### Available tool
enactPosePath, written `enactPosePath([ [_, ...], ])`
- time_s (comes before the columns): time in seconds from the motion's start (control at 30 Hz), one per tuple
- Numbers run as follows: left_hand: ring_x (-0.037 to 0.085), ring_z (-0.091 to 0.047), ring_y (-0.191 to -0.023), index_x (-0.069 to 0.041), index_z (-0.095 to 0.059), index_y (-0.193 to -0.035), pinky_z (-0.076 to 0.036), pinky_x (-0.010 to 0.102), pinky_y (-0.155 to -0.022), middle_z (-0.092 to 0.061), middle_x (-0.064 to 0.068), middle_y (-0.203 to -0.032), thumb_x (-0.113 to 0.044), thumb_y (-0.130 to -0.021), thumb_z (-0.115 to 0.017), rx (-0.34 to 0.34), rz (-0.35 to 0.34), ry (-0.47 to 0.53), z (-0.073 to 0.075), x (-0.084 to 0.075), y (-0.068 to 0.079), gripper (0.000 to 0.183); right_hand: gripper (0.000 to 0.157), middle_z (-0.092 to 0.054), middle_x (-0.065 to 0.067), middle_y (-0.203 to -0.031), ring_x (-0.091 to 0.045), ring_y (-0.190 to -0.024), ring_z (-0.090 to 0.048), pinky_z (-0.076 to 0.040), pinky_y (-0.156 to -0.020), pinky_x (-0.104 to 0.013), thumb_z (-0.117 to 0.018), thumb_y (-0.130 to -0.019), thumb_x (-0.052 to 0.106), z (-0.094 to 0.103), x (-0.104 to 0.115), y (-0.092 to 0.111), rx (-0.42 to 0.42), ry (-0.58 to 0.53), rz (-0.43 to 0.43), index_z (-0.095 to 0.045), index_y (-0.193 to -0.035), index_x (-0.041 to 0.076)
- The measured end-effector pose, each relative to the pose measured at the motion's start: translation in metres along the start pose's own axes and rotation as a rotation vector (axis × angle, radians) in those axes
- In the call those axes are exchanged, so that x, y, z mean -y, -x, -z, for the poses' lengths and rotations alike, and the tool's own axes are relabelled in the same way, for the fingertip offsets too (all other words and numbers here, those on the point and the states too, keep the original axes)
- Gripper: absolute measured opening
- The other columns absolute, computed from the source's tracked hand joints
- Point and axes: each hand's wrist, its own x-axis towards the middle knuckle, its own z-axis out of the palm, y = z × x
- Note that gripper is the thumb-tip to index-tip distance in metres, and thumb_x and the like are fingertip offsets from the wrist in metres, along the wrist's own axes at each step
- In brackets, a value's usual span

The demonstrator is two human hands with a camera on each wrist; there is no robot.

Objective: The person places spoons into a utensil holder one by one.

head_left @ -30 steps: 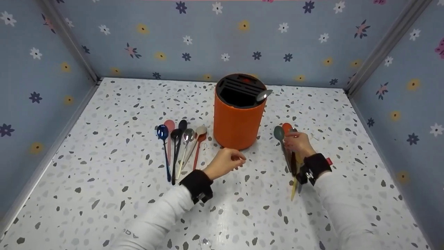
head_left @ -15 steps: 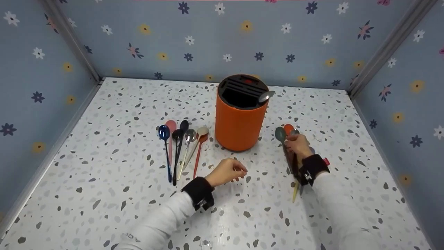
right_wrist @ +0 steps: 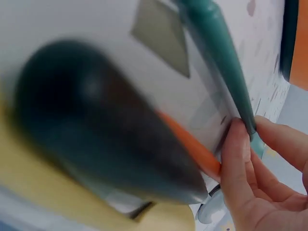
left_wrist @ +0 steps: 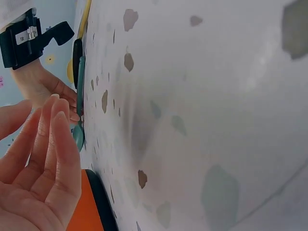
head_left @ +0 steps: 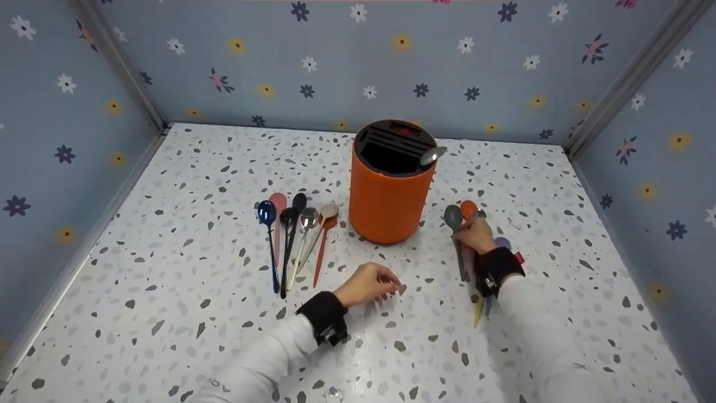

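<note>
My right hand [head_left: 475, 236] pinches the handle of a green spoon [head_left: 453, 217] between thumb and forefinger. The right wrist view shows the fingertips on that green handle [right_wrist: 219, 53], which lies close to the table. An orange spoon [head_left: 469, 209] and a silver spoon [head_left: 479, 214] lie right beside it, partly covered by the hand. Over the table in front of the holder, my left hand [head_left: 369, 284] has loosely bent fingers and holds nothing. Behind it stands an orange cutlery holder [head_left: 387, 210] with a black slotted top, a silver spoon [head_left: 434, 155] sticking out at its right.
Left of the holder lie several spoons, among them a shiny blue one [head_left: 267, 212], a pink one [head_left: 278, 201] and a red one [head_left: 321, 252]. A purple spoon [head_left: 503, 243] and a yellow handle [head_left: 477, 314] show around the right wrist. Flower-patterned walls [head_left: 335, 67] enclose the speckled table.
My right hand has shifted slightly left, onto the green spoon's handle. My left hand has drawn back a little from the holder toward the front.
</note>
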Motion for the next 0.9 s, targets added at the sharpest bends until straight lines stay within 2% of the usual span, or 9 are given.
enactPosePath([
  [0.1,0.035,-0.059,-0.063,0.004,-0.066,-0.09,-0.053,0.038,-0.051,-0.065,0.017,-0.075,-0.01,-0.081,-0.063,0.0,0.024,0.012,-0.003,0.001,0.0,0.017,0.026,-0.061,-0.012,-0.07,-0.019,-0.054,-0.057,-0.049,-0.046,-0.026,-0.079,-0.06,0.011,-0.013,-0.059,-0.045,-0.007,-0.073,0.054,-0.065,-0.077,-0.004],
  [0.17,0.034,-0.059,-0.061,0.004,-0.067,-0.089,-0.053,0.039,-0.051,-0.065,0.017,-0.075,-0.011,-0.081,-0.063,-0.004,0.037,0.024,-0.004,0.002,0.0,0.017,0.028,-0.061,-0.014,-0.075,-0.021,-0.056,-0.059,-0.051,-0.05,-0.029,-0.077,-0.063,0.009,-0.016,-0.068,-0.055,0.02,-0.07,0.006,-0.064,-0.082,-0.005],
  [0.2,0.033,-0.059,-0.06,0.003,-0.067,-0.089,-0.053,0.038,-0.05,-0.065,0.016,-0.075,-0.012,-0.081,-0.064,-0.004,0.041,0.032,-0.005,0.003,0.0,0.017,0.026,-0.059,-0.013,-0.07,-0.02,-0.051,-0.057,-0.049,-0.045,-0.027,-0.077,-0.062,0.007,-0.018,-0.077,-0.061,0.021,-0.097,0.033,-0.062,-0.079,-0.005],
  [0.27,0.031,-0.059,-0.059,0.003,-0.066,-0.09,-0.053,0.038,-0.05,-0.065,0.014,-0.074,-0.011,-0.08,-0.064,-0.001,0.047,0.044,-0.005,0.004,0.0,0.017,0.031,-0.059,-0.015,-0.077,-0.021,-0.056,-0.057,-0.05,-0.05,-0.031,-0.075,-0.064,0.007,-0.017,-0.074,-0.06,0.068,-0.11,-0.008,-0.059,-0.087,-0.007],
  [0.33,0.029,-0.059,-0.057,0.003,-0.066,-0.09,-0.053,0.038,-0.05,-0.065,0.013,-0.073,-0.011,-0.08,-0.064,0.003,0.048,0.055,-0.005,0.004,0.0,0.017,0.036,-0.058,-0.018,-0.08,-0.023,-0.058,-0.057,-0.05,-0.051,-0.034,-0.072,-0.066,0.002,-0.016,-0.065,-0.053,0.105,-0.179,-0.019,-0.052,-0.093,-0.011],
  [0.4,0.027,-0.059,-0.056,0.003,-0.066,-0.09,-0.053,0.038,-0.05,-0.065,0.013,-0.073,-0.009,-0.08,-0.063,0.005,0.046,0.059,-0.004,0.005,0.0,0.016,0.042,-0.059,-0.016,-0.075,-0.021,-0.056,-0.056,-0.05,-0.05,-0.032,-0.07,-0.065,-0.001,-0.013,-0.043,-0.036,0.115,-0.235,-0.033,-0.048,-0.099,-0.014],
  [0.57,0.03,-0.059,-0.059,0.006,-0.066,-0.09,-0.053,0.039,-0.052,-0.065,0.018,-0.076,-0.003,-0.08,-0.06,0.003,0.026,0.057,0.0,0.008,0.002,0.014,0.055,-0.06,-0.007,-0.066,-0.014,-0.056,-0.057,-0.052,-0.057,-0.028,-0.063,-0.072,-0.003,0.002,0.046,0.031,0.143,-0.31,-0.228,-0.033,-0.117,-0.015],
  [0.7,0.028,-0.06,-0.059,0.005,-0.066,-0.09,-0.053,0.034,-0.051,-0.065,0.018,-0.076,-0.005,-0.081,-0.06,-0.004,0.032,0.065,0.001,0.01,0.0,0.015,0.045,-0.058,-0.002,-0.066,-0.013,-0.059,-0.058,-0.052,-0.063,-0.028,-0.059,-0.078,-0.002,0.007,0.071,0.051,0.169,-0.386,-0.325,-0.035,-0.116,-0.011],
  [0.9,0.02,-0.059,-0.057,0.004,-0.067,-0.091,-0.052,0.031,-0.049,-0.065,0.018,-0.078,-0.01,-0.082,-0.061,-0.029,0.087,0.113,-0.002,0.009,-0.004,0.017,0.023,-0.063,-0.005,-0.069,-0.015,-0.066,-0.061,-0.053,-0.072,-0.032,-0.06,-0.078,0.0,0.005,0.074,0.059,0.197,-0.424,-0.348,-0.053,-0.098,-0.008],
])
